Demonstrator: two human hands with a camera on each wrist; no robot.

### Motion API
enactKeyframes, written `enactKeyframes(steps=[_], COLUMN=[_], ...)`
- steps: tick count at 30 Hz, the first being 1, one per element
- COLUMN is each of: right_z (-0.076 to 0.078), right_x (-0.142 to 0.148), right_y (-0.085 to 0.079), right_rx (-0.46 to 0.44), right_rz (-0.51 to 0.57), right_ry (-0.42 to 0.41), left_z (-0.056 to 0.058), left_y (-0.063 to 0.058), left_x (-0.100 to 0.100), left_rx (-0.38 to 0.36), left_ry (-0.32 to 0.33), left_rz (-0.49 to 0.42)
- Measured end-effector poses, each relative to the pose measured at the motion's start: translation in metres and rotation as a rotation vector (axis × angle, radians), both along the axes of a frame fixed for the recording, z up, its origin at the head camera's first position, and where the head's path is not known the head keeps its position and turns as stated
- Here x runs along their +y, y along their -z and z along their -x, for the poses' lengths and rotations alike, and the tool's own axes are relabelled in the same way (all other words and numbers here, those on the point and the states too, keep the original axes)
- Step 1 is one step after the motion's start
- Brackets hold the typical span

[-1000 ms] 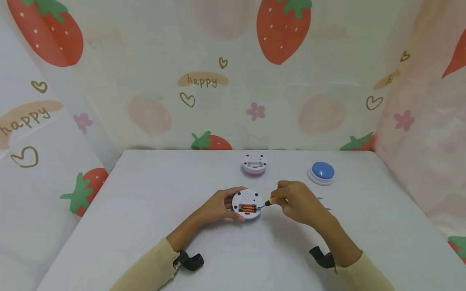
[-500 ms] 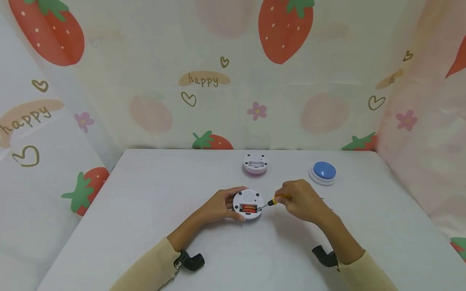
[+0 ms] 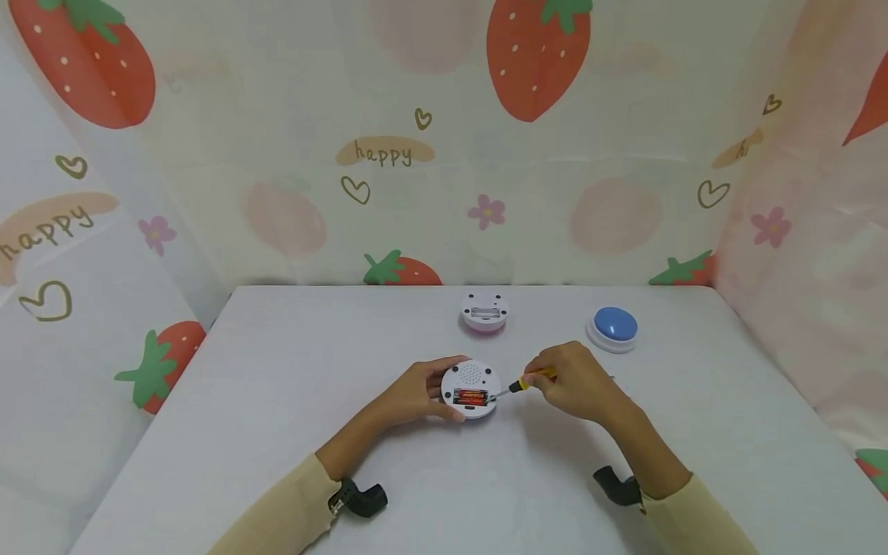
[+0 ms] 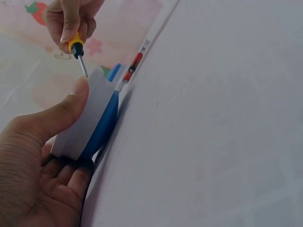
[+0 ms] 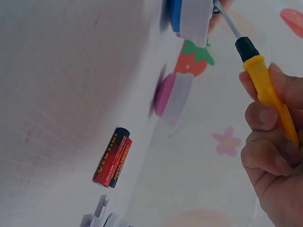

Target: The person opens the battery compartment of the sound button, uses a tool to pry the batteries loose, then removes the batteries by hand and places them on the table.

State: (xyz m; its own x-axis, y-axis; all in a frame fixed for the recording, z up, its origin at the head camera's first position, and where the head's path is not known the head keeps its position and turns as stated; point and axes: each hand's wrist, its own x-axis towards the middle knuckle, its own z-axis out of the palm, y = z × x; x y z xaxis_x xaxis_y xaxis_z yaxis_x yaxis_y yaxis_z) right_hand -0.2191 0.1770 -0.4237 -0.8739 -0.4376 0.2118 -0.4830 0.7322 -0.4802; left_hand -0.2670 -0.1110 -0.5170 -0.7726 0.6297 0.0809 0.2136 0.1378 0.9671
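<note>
A round white push-button device (image 3: 474,372) lies face down near the middle of the table. My left hand (image 3: 414,395) grips its left side between thumb and fingers. Its blue dome (image 4: 102,130) shows underneath in the left wrist view. Two red-and-black batteries (image 3: 470,397) sit in its uncovered compartment. My right hand (image 3: 572,381) holds a yellow-handled screwdriver (image 5: 265,87), thumb and fingers wrapped around the handle. The shaft slants down to the left, and its tip meets the device right beside the compartment's right end.
Behind the device stands an upturned pink button (image 3: 484,314), its battery compartment bare. A second blue button (image 3: 615,324) sits upright at the back right. Two loose batteries (image 5: 113,158) lie on the table by the right forearm, near small pale pieces (image 5: 97,215).
My right hand has shifted slightly right and back along the screwdriver, and more of the yellow handle shows. The tip stays at the same spot; my left hand and the device hold still.
</note>
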Motion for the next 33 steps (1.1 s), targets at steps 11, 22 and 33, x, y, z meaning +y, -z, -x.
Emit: enactKeyframes(steps=[11, 22, 33], right_z=[0.002, -0.002, -0.015], right_x=[0.004, 0.001, -0.012], right_y=[-0.003, -0.008, -0.014], right_rx=[0.019, 0.074, 0.173], right_rz=[-0.013, -0.044, -0.158], right_ry=[-0.065, -0.089, -0.085], left_z=[0.0, -0.002, -0.003], left_y=[0.002, -0.002, -0.002], left_x=[-0.001, 0.0, 0.0], left_rx=[-0.013, -0.011, -0.004], left_ry=[0.004, -0.002, -0.003], left_rz=[-0.017, -0.007, 0.003])
